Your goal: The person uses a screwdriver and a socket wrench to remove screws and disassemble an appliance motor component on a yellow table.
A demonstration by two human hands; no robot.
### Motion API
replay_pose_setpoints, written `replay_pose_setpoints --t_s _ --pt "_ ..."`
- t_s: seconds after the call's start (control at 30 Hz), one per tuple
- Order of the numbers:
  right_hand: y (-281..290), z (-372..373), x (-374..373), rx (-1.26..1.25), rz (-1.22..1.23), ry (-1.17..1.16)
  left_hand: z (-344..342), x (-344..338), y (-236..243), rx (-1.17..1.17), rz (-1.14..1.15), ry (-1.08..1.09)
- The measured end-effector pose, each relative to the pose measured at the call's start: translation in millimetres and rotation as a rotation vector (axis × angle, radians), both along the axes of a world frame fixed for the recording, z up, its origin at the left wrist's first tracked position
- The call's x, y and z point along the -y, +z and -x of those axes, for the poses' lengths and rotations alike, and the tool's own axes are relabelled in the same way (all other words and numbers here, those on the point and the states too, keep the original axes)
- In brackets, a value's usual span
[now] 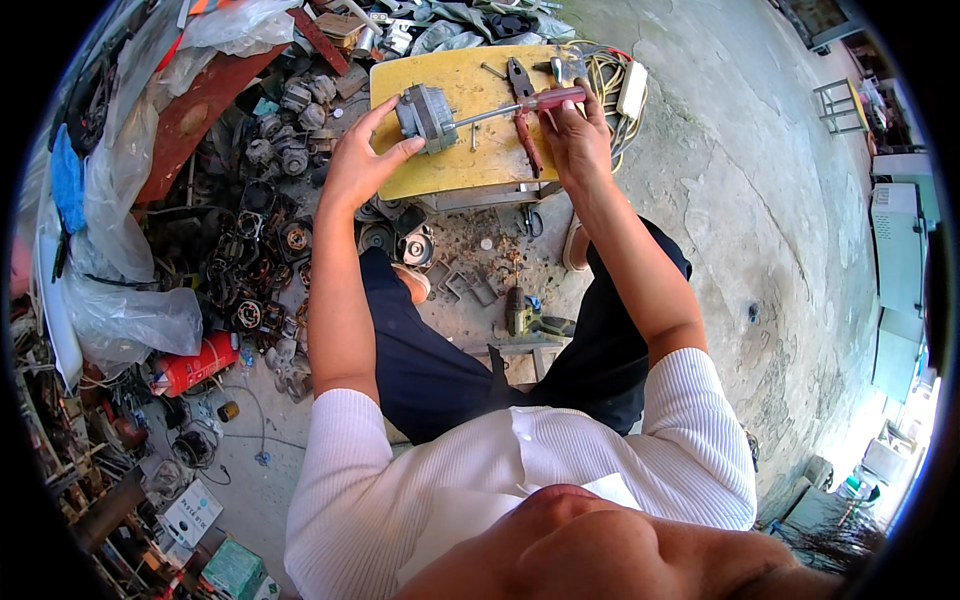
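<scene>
A small grey metal motor [430, 117] stands on the worn yellow tabletop [420, 180]. My left hand [362, 160] is braced against its left side, thumb and fingers spread around the housing. In my right hand [578, 140] is a screwdriver [552, 99] with a clear red handle, my fingers closed on that handle. Its long shaft points left, and the tip meets the motor's right side. Under the shaft lie pliers [530, 148] with reddish grips. A loose bolt [474, 137] rests near the motor, and another bolt [493, 70] lies farther back.
A hammer-like tool [556, 70] is at the table's far right corner, beside coiled yellow cable and a white power strip [632, 90]. Motor parts [265, 240] heap up on the left. Below the table are scissors [533, 220], metal brackets [470, 288] and a green cordless drill [520, 312].
</scene>
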State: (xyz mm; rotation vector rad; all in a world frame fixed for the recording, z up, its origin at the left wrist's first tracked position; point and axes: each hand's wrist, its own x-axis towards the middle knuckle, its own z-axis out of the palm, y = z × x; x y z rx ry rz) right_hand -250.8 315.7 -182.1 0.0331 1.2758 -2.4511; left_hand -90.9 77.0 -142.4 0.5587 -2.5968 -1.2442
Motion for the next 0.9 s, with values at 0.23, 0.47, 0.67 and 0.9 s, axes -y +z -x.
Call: replay_pose_setpoints --t_s 0.23,0.47,0.67,0.9 --pt "13 -6 2 0.088 -0.023 -0.01 -2 1 -2 -0.002 0.037 0.006" --pt "11 -10 3 0.076 0.05 -0.04 0 0 -3 -0.02 0.05 -0.002" --pt "18 -7 2 0.106 0.006 -0.053 -1 0 -4 -0.043 0.069 -0.004" --pt "8 -4 -1 0.118 0.044 -0.038 1 -1 -6 -0.077 0.072 0.001"
